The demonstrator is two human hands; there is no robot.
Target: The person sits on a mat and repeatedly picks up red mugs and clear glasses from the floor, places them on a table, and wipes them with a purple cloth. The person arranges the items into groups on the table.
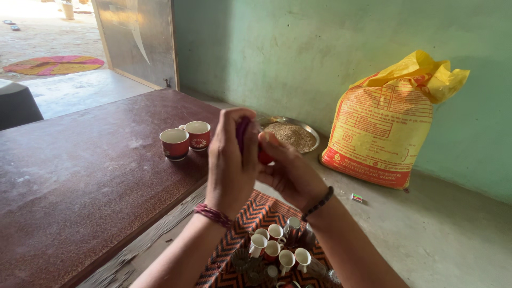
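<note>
Red glazed ceramic shows between both hands: a small red cup is pinched at chest height above the floor, the right hand cradling it from below with fingers curled, the left hand closed around a purple cloth-like wad pressed against the cup's side. Much of the cup is hidden, so the firmness of the hold cannot be told; smooth glaze could slip from the fingers, and a fall would likely land on the clustered white-lined cups on the orange-and-black zigzag mat below and chip them. Two matching cups sit on the worn, matte maroon table. Nearby, a shallow metal plate of grain and a crinkled yellow sack rest against the green wall.
</note>
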